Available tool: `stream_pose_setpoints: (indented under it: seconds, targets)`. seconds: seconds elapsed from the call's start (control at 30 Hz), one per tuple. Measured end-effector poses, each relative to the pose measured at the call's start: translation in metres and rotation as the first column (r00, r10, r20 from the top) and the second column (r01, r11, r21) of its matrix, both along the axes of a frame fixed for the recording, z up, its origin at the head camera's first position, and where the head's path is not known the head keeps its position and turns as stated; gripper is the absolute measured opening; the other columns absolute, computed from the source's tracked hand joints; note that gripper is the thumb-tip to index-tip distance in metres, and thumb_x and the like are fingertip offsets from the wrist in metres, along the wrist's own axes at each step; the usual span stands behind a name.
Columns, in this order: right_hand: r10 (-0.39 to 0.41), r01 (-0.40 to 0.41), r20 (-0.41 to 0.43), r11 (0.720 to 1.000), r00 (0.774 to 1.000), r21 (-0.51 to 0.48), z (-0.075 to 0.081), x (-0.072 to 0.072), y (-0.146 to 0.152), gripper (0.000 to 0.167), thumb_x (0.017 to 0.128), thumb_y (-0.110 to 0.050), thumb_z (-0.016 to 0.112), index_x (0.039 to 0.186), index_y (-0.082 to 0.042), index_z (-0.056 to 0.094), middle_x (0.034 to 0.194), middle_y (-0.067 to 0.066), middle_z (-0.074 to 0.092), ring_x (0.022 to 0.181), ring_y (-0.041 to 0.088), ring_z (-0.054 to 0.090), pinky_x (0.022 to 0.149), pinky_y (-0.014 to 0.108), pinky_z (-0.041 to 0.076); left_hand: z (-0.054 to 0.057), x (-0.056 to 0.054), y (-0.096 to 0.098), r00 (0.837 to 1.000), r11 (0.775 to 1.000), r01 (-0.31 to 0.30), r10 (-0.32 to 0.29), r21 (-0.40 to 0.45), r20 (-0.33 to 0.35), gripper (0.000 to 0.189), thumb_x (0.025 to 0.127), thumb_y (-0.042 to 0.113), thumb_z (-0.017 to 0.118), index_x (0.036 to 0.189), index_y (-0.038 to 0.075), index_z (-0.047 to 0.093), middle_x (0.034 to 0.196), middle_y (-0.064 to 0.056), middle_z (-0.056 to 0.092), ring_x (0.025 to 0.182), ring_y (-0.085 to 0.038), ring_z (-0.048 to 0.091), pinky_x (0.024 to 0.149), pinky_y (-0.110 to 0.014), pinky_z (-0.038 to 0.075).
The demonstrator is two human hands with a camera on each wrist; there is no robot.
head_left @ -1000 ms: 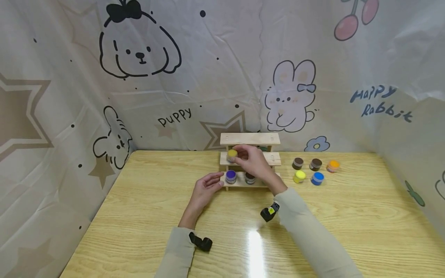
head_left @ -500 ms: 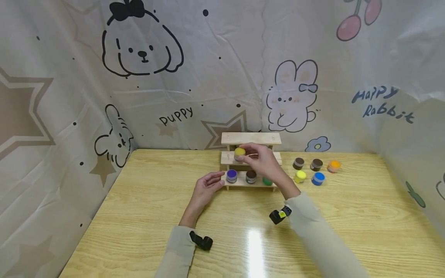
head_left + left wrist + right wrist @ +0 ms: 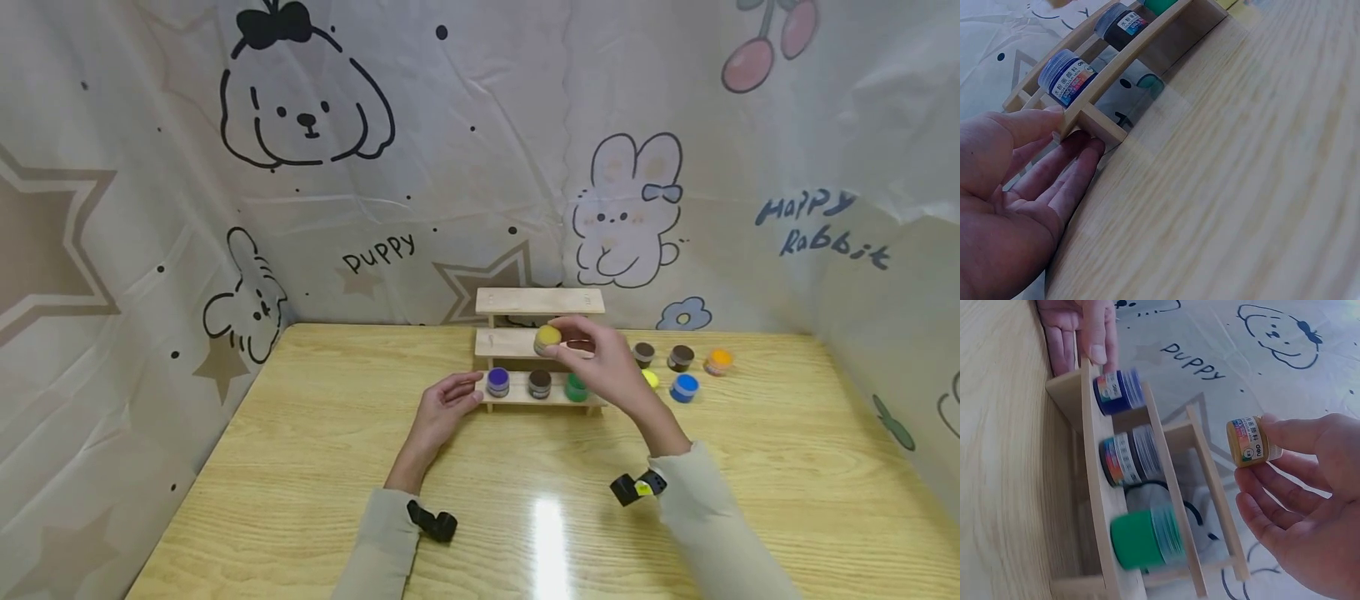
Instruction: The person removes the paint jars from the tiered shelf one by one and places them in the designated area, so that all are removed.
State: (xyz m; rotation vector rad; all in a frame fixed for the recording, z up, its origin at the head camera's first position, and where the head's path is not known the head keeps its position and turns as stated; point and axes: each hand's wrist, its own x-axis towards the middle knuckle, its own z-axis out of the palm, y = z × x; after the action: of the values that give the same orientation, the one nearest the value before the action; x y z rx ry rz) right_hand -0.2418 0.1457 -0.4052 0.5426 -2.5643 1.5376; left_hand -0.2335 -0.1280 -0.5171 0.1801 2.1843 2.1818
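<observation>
1. On the bottom step [image 3: 520, 394] of the rack [image 3: 540, 301], three jars stand upright in a spaced row: the purple jar [image 3: 498, 382] at the left, the brown jar [image 3: 540, 384] in the middle and the green jar [image 3: 576, 388] at the right. That row looks done.

2. Before the middle step [image 3: 510, 340], the ochre jar [image 3: 548, 340] is held in the air, tilted; the right wrist view shows it apart from the rack. Whether it is bound for the rack or coming off it cannot be told.

3. The right hand [image 3: 603, 358] has its grip closed on the ochre jar, thumb against one side, fingers against the other.

4. The left hand [image 3: 442, 406] has its grip on the bottom step's left end, thumb above and fingers beneath, seemingly steadying the rack.

5. On the surface [image 3: 315, 467], right of the rack, are two dark jars [image 3: 681, 358], the orange jar [image 3: 718, 362], the blue jar [image 3: 684, 388] and the yellow jar [image 3: 650, 379], partly hidden behind the right wrist.

6. Judged from this layout, the work is partway: three jars set, the ochre jar not yet put down, five off the rack. Whether those five belong on it cannot be told.
</observation>
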Motion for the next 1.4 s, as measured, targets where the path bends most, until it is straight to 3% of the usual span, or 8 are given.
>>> stream_pose_setpoints:
  seconds: [0.17,0.27,0.43,0.53,0.73,0.83,0.97,1.4]
  targets:
    - [-0.046,0.048,-0.051,0.998,0.998,0.040,0.002,0.009,0.019,0.042,0.095,-0.024,0.078,0.131,-0.007,0.066,0.122,0.013,0.069,0.115,0.033,0.067,0.096,0.052,0.055,0.000,0.001,-0.001,1.000,1.000,-0.008,0.008,-0.008,0.000,0.035,0.095,0.000,0.071,0.130,-0.004,0.066,0.130,-0.020,0.067,0.122,-0.033,0.062,0.091,-0.020,0.054]
    - [-0.064,0.066,-0.052,0.997,0.997,0.046,0.001,0.012,0.034,0.042,0.095,-0.024,0.078,0.131,-0.007,0.066,0.121,0.013,0.070,0.114,0.033,0.067,0.096,0.050,0.055,0.001,0.001,0.000,1.000,1.000,-0.008,0.008,-0.010,-0.004,0.035,0.096,0.000,0.071,0.130,-0.004,0.066,0.130,-0.020,0.067,0.122,-0.033,0.062,0.091,-0.020,0.054]
    - [-0.098,0.102,-0.069,0.993,0.993,0.057,0.000,0.019,0.057,0.040,0.095,-0.026,0.077,0.129,-0.007,0.068,0.115,0.010,0.072,0.108,0.029,0.069,0.089,0.021,0.054,0.001,0.001,-0.001,1.000,1.000,-0.001,0.001,-0.008,0.000,0.034,0.095,0.000,0.071,0.129,-0.004,0.066,0.130,-0.020,0.067,0.122,-0.034,0.062,0.091,-0.020,0.054]
    - [-0.113,0.118,-0.091,0.992,0.989,0.053,-0.001,0.022,0.064,0.038,0.095,-0.025,0.077,0.127,-0.007,0.068,0.113,0.010,0.072,0.104,0.022,0.069,0.085,0.011,0.051,0.002,0.001,-0.002,1.000,1.000,-0.002,0.002,-0.008,-0.002,0.034,0.096,0.000,0.071,0.129,-0.004,0.066,0.130,-0.020,0.067,0.122,-0.034,0.062,0.091,-0.020,0.054]
    - [-0.166,0.172,-0.098,0.983,0.981,0.058,-0.007,0.028,0.080,0.039,0.095,-0.024,0.077,0.128,-0.004,0.067,0.117,0.010,0.069,0.103,0.010,0.064,0.091,0.015,0.052,0.001,0.000,-0.001,1.000,1.000,0.001,-0.001,0.010,0.005,0.034,0.095,-0.004,0.070,0.129,-0.005,0.066,0.131,-0.020,0.067,0.122,-0.034,0.062,0.091,-0.021,0.054]
    - [-0.193,0.199,-0.103,0.978,0.976,0.055,-0.009,0.032,0.089,0.041,0.095,-0.023,0.077,0.130,-0.004,0.066,0.118,0.012,0.068,0.101,0.004,0.064,0.088,0.012,0.052,-0.001,0.000,-0.001,1.000,1.000,0.000,0.000,0.001,-0.004,0.034,0.095,-0.003,0.070,0.129,-0.005,0.066,0.131,-0.020,0.067,0.122,-0.033,0.062,0.091,-0.020,0.054]
    - [-0.217,0.225,-0.120,0.973,0.969,0.056,-0.010,0.033,0.100,0.041,0.095,-0.021,0.076,0.131,-0.003,0.065,0.116,0.013,0.068,0.096,0.000,0.063,0.082,0.008,0.050,-0.001,-0.001,-0.001,1.000,1.000,0.001,-0.001,-0.005,-0.014,0.035,0.096,-0.002,0.070,0.130,-0.005,0.066,0.131,-0.021,0.067,0.122,-0.034,0.061,0.092,-0.020,0.053]
    - [-0.343,0.348,-0.080,0.936,0.936,0.052,-0.024,0.031,0.143,0.043,0.097,-0.019,0.075,0.133,0.001,0.063,0.123,0.016,0.063,0.102,-0.006,0.056,0.084,0.003,0.046,0.002,0.000,0.000,1.000,1.000,0.001,-0.001,-0.019,0.020,0.035,0.095,0.001,0.071,0.130,-0.002,0.067,0.130,-0.019,0.067,0.122,-0.032,0.062,0.093,-0.021,0.054]
